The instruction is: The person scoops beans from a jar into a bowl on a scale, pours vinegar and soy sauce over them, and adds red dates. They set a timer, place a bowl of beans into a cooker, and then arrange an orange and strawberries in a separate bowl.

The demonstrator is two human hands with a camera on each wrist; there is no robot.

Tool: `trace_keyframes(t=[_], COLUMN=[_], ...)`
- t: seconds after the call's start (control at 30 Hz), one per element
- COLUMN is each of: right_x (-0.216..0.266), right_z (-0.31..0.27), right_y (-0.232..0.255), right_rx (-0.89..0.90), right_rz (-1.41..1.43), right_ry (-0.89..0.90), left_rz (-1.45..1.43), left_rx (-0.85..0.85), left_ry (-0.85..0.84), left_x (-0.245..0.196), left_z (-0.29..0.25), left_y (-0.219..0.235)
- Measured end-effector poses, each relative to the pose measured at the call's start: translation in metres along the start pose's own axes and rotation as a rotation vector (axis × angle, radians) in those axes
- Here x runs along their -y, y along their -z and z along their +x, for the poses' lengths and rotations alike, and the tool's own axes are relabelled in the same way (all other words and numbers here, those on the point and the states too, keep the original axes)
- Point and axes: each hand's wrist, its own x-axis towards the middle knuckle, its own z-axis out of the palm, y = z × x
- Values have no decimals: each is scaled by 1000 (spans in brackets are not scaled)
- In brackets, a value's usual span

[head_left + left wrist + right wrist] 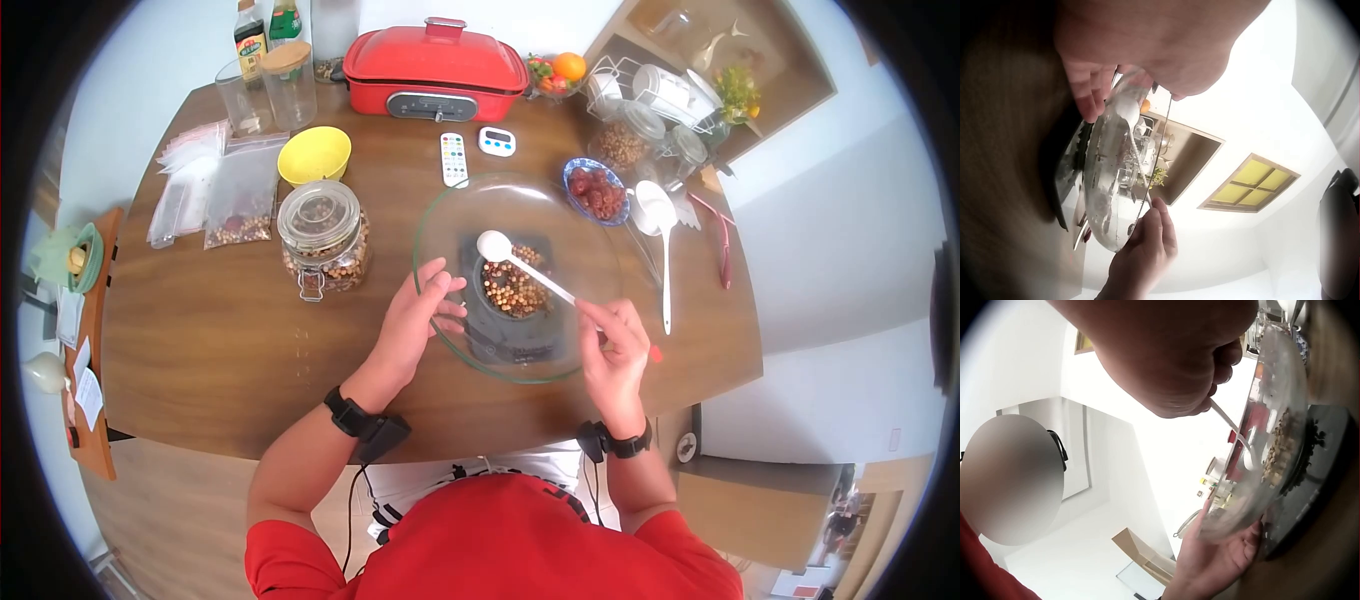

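Note:
A wide clear glass bowl [527, 380] stands on a dark, flat kitchen scale [1322, 481]. Mixed beans and grains [515, 285] lie in its bottom. My left hand [410, 325] holds the bowl's left side, with the thumb by the rim and the fingers lower against the glass, as the right wrist view [1219, 559] shows. Between thumb and fingers, my right hand [615, 350] pinches the handle end of a white spoon [540, 278]. That spoon slants into the bowl, its head above the grains' left edge.
Left of the bowl are a clip-top jar [325, 240] of beans, a yellow bowl [314, 156] and plastic bags [240, 190]. Behind stand a red electric cooker [435, 75], a remote [454, 160] and a timer [497, 141]. Red dates [597, 193] and a white ladle [667, 270] lie right.

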Motion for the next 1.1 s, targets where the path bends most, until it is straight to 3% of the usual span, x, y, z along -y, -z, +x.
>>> trace_keyframes(t=[0.4,0.6,0.77,0.9,0.97,1.1], right_x=[-13,-28,-27,-26,-17,-20], right_z=[-14,-32,-42,-52,-53,-57], right_y=[23,37,51,55,52,41], right_rx=[-25,-170,-266,-245,-259,-247], right_rz=[-45,-27,34,-9,107,183], right_ry=[-103,-99,-305,-296,-413,-376], left_rz=[-8,-6,-10,-10,-10,4], left_rx=[-5,-16,-6,-8,-7,-10], left_ry=[-3,4,0,-3,-6,-1], left_x=[2,-1,0,0,-1,-1], left_z=[0,-2,-1,-2,-3,-2], left_y=[0,-2,-2,-2,-2,-3])
